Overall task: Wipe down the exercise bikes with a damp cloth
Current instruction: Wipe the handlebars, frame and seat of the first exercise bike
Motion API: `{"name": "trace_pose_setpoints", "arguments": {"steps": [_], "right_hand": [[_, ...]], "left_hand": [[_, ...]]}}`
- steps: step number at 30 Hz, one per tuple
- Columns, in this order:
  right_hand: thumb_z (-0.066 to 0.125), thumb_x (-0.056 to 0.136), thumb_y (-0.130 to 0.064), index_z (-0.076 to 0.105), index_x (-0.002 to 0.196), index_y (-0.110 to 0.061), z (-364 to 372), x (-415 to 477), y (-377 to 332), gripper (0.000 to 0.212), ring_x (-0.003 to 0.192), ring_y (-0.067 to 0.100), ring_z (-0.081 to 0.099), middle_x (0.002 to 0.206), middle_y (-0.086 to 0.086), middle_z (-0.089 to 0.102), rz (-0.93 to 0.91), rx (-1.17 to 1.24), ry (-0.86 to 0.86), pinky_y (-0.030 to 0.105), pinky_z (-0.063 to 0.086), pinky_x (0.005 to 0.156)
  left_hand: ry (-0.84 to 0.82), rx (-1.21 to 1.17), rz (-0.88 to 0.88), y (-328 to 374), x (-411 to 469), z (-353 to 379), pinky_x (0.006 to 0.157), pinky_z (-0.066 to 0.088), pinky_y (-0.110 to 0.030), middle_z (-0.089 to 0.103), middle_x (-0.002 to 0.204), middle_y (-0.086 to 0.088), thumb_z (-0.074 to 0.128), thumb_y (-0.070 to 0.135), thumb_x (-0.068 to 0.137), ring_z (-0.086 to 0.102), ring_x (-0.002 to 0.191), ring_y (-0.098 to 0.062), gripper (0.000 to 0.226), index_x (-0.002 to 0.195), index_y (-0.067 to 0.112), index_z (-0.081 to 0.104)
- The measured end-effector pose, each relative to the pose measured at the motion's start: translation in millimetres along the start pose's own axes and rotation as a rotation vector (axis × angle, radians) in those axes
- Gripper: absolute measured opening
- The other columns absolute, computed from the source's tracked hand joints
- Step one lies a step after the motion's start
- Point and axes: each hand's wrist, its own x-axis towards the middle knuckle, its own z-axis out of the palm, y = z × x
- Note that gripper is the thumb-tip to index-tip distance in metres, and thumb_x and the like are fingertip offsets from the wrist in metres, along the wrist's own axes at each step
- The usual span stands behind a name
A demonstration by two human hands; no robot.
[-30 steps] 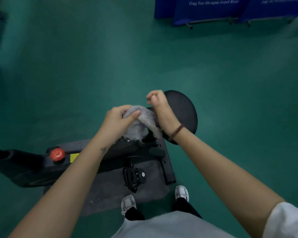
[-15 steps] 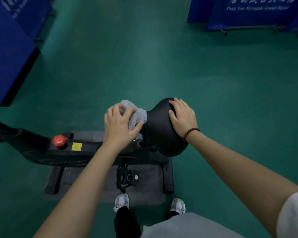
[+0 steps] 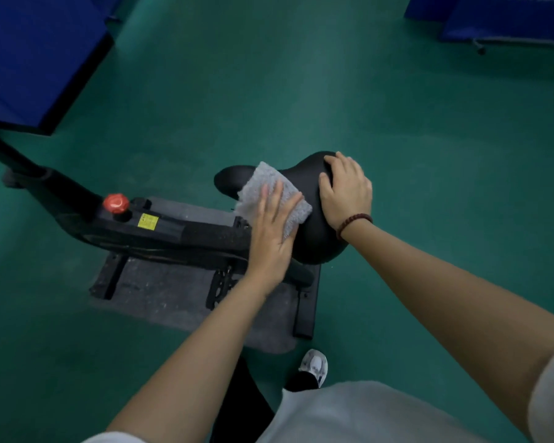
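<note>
A black exercise bike (image 3: 160, 233) stands on a grey mat, its black saddle (image 3: 314, 244) at the centre of the view. A grey cloth (image 3: 271, 187) lies spread flat on the saddle's narrow front part. My left hand (image 3: 271, 231) presses on the cloth with straight fingers. My right hand (image 3: 346, 190) rests flat on the wide rear of the saddle, fingers straight, a bead bracelet at its wrist. Part of the saddle is hidden under both hands.
A red knob (image 3: 115, 203) and a yellow label (image 3: 148, 221) sit on the bike's frame. The grey mat (image 3: 160, 302) lies on the green floor (image 3: 397, 123). Blue panels (image 3: 29, 59) stand at the left and at the far right (image 3: 509, 17). My shoe (image 3: 314, 366) is near the mat.
The cloth, held bunched in both hands a second ago, now lies spread on the saddle under my flat left hand. My right hand let go of it and settled on the saddle's rear.
</note>
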Motion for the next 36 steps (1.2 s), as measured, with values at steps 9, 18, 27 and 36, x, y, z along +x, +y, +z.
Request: {"name": "trace_pose_setpoints", "arguments": {"steps": [9,18,27,36], "right_hand": [[0.034,0.096,-0.029,0.042,0.136,-0.016,-0.6,-3.4,-2.5,0.043,0.139,0.020,0.024,0.148,0.002,0.035,-0.002,-0.006,0.006,0.039,0.020,0.111],[0.034,0.096,-0.029,0.041,0.136,-0.017,-2.0,-3.9,-2.9,0.043,0.139,0.021,0.023,0.149,0.003,0.034,-0.005,-0.021,-0.014,0.041,0.019,0.111],[0.035,0.095,-0.029,0.042,0.135,-0.017,-1.8,-2.7,-3.9,0.042,0.138,0.021,0.025,0.147,0.003,0.035,-0.004,-0.025,-0.005,0.041,0.021,0.110],[0.036,0.094,-0.030,0.043,0.133,-0.016,-1.1,-3.3,-4.5,0.042,0.137,0.023,0.026,0.147,0.004,0.036,-0.008,-0.039,0.005,0.042,0.022,0.109]], "left_hand": [[0.031,-0.360,-0.225,18.4,-49.7,15.9,0.106,0.010,-0.002,0.010,0.152,0.015,0.037,0.025,0.097,0.006,0.141,0.001,0.044,0.130,0.051,0.023],[0.141,-0.344,-0.739,-2.8,-73.5,-9.4,0.080,0.044,-0.028,0.057,0.113,-0.007,0.033,0.024,0.100,0.054,0.104,-0.021,0.031,0.127,0.013,0.043],[0.472,-0.451,-0.742,29.1,26.2,-31.3,0.102,0.031,-0.028,0.035,0.147,-0.008,0.032,0.029,0.100,0.038,0.132,-0.023,0.050,0.147,0.024,0.016],[0.150,-0.147,-0.557,47.1,-35.2,3.2,0.087,0.045,-0.031,0.061,0.117,-0.017,0.041,0.019,0.097,0.057,0.107,-0.029,0.033,0.124,0.004,0.054]]}}
